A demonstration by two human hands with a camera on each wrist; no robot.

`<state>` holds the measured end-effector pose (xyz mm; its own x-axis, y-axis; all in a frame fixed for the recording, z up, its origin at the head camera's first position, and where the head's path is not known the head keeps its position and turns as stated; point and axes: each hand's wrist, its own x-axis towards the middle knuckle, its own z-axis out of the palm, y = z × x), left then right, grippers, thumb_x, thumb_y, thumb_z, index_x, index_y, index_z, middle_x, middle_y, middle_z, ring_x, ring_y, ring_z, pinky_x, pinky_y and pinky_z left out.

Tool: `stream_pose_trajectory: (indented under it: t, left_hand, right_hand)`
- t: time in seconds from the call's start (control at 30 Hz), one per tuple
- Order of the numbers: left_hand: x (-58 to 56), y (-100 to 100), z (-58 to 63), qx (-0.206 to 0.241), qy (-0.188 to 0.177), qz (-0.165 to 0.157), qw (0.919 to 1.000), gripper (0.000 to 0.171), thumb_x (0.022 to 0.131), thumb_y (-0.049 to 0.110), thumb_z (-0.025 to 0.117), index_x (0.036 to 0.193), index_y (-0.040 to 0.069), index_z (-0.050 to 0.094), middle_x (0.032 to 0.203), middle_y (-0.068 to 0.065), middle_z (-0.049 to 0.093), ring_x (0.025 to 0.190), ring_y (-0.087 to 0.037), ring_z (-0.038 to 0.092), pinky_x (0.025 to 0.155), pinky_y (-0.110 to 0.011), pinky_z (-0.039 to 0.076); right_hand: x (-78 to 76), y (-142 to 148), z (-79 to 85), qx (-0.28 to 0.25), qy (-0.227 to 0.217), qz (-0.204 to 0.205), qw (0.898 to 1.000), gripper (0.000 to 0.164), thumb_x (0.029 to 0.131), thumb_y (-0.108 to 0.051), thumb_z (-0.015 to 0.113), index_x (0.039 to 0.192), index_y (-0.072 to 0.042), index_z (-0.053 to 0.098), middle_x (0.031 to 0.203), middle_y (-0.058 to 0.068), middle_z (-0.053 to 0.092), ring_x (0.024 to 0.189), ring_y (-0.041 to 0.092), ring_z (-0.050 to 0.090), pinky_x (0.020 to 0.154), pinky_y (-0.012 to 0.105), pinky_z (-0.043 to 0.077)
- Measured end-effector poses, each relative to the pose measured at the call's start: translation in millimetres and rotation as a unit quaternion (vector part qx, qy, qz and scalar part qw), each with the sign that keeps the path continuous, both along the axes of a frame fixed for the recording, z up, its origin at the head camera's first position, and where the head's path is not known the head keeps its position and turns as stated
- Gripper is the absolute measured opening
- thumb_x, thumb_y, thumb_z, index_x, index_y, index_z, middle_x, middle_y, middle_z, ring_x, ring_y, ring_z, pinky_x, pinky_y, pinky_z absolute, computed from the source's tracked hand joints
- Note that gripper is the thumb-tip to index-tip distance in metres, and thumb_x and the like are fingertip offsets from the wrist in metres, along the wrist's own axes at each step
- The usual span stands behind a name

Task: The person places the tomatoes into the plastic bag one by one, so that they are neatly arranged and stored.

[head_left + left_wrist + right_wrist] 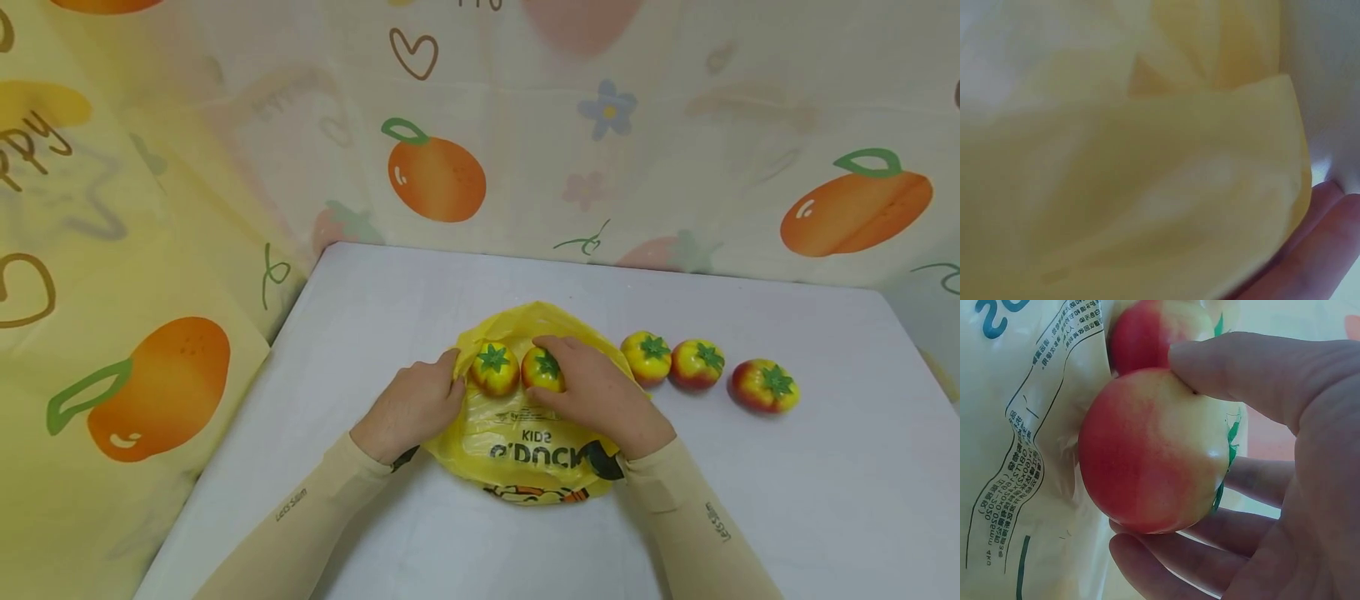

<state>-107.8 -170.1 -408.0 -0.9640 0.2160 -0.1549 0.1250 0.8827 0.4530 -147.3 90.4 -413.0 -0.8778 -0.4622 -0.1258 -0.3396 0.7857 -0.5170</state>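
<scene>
A yellow plastic bag (480,454) with printed lettering lies spread on the table, its mouth open. My left hand (416,404) pinches the bag's left edge; the left wrist view shows the yellow film (1166,187) up close beside the fingers (1316,250). Inside the bag's mouth, my right hand (600,387) grips a red-and-yellow tomato (542,371) with a green star-shaped calyx. Thumb and fingers close around that tomato (1147,456) in the right wrist view. Just left of it, another tomato (495,369) sits in the bag, seen behind the thumb in the right wrist view.
To the right of the bag, three more tomatoes stand in a row: one near the bag's edge (647,358), one beside it (697,364) and one farther right (765,386). The white table (405,292) meets a fruit-printed curtain (525,167) at the back and left.
</scene>
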Motion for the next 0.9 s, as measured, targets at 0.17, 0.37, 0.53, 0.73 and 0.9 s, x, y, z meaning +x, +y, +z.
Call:
stream_pose_trajectory:
  t: [0.17,0.37,0.53,0.73,0.9]
  left_hand:
    - [0.7,-0.6,-0.6,0.003,-0.002,0.001,1.0,0.053,0.109,0.017,0.051,0.156,-0.008,0.047,0.082,-0.015,0.071,0.057,-0.02,0.057,0.052,-0.029,0.044]
    - [1.1,0.3,-1.1,-0.004,0.005,-0.001,1.0,0.053,0.109,0.018,0.052,0.155,-0.008,0.049,0.091,-0.021,0.076,0.062,-0.021,0.061,0.057,-0.031,0.049]
    - [1.9,2.4,-1.1,-0.001,0.0,0.001,1.0,0.053,0.109,0.018,0.052,0.155,-0.008,0.048,0.095,-0.022,0.076,0.062,-0.022,0.061,0.057,-0.031,0.048]
    - [1.8,3.3,-0.7,-0.003,0.001,0.004,1.0,0.053,0.109,0.018,0.051,0.155,-0.008,0.048,0.1,-0.025,0.077,0.061,-0.021,0.059,0.056,-0.03,0.046]
    - [1.7,2.0,-1.1,-0.005,0.002,0.008,1.0,0.054,0.109,0.019,0.051,0.156,-0.007,0.048,0.094,-0.02,0.075,0.059,-0.02,0.057,0.054,-0.03,0.044]
  right_hand:
    - [-0.3,-0.7,-1.5,0.002,-0.003,0.0,1.0,0.075,0.098,-0.045,0.076,0.161,-0.014,0.049,0.156,0.015,0.058,0.14,0.036,0.059,0.12,0.057,0.047]
    - [0.0,-0.5,-3.3,0.007,-0.005,-0.001,1.0,0.075,0.099,-0.044,0.076,0.16,-0.012,0.049,0.156,0.016,0.059,0.141,0.037,0.058,0.12,0.057,0.047]
    - [0.0,2.6,-5.8,0.006,-0.01,0.0,1.0,0.075,0.1,-0.044,0.075,0.161,-0.012,0.048,0.157,0.017,0.058,0.143,0.038,0.057,0.121,0.057,0.045]
    - [-1.5,5.2,-7.5,0.007,-0.009,0.001,1.0,0.077,0.1,-0.048,0.074,0.162,-0.013,0.047,0.159,0.016,0.057,0.145,0.038,0.056,0.122,0.057,0.044]
    - [-2.5,6.7,-3.1,0.003,-0.004,0.003,1.0,0.079,0.099,-0.051,0.074,0.163,-0.015,0.046,0.162,0.015,0.055,0.147,0.038,0.055,0.123,0.058,0.043]
